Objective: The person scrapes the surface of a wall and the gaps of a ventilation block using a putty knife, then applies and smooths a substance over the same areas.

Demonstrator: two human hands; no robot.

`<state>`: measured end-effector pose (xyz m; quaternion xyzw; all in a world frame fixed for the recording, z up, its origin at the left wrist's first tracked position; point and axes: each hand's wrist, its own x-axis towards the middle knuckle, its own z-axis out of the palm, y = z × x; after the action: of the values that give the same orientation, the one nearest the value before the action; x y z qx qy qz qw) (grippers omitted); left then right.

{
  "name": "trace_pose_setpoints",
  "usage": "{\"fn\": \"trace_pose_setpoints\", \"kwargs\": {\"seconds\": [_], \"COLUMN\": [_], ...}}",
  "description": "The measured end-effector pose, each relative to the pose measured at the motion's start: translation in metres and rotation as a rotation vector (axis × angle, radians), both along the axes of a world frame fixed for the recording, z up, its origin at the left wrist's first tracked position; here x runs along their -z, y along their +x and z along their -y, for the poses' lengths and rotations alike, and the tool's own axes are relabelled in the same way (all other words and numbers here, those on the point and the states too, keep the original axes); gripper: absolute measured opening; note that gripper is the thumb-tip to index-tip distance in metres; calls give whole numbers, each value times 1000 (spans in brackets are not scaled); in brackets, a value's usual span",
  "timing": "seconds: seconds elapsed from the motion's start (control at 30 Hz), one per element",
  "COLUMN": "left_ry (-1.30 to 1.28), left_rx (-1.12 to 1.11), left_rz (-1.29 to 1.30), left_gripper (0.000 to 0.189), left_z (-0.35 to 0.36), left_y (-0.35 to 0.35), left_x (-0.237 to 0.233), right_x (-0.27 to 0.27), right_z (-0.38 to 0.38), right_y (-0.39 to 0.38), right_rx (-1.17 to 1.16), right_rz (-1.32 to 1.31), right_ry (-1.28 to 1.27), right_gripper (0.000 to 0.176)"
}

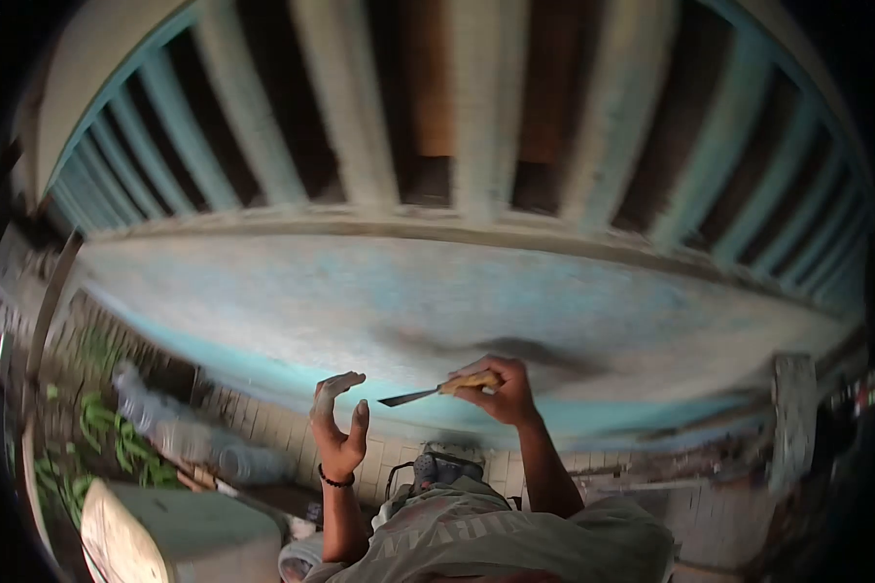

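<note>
Right hand [504, 389] grips my knife [428, 392] by its handle for control, blade level; left hand [338, 423], open and empty, stands clear of its tip, before the blue wall [457, 301].

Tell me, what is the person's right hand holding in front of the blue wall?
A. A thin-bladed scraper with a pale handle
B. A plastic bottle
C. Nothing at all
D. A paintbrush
A: the right hand is closed around the pale handle of a scraper, whose thin blade points toward the open, empty left hand.
</note>
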<state>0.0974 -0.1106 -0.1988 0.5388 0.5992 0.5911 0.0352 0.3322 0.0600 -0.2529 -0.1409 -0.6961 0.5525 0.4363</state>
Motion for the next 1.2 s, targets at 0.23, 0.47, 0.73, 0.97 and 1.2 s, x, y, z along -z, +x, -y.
{"fn": "trace_pose_setpoints", "kwargs": {"seconds": [0.23, 0.47, 0.73, 0.97, 1.2], "left_ry": [198, 211, 501, 609, 645], "left_rx": [292, 397, 119, -131, -21], "left_rz": [-55, -153, -441, -723, -617], "left_gripper": [37, 36, 40, 48, 52], "left_z": [-74, -101, -135, -195, -196], "left_y": [86, 112, 83, 43, 33], "left_x": [-25, -26, -45, -10, 0], "right_x": [-28, -22, -26, -44, -105], "right_z": [2, 17, 29, 27, 28], "right_y": [96, 127, 128, 121, 87], "right_rx": [521, 539, 378, 835, 1182], "right_rz": [-431, -770, -1078, -607, -439], "right_ry": [-148, -272, -457, 14, 245], "right_gripper": [30, 23, 16, 36, 76]}}
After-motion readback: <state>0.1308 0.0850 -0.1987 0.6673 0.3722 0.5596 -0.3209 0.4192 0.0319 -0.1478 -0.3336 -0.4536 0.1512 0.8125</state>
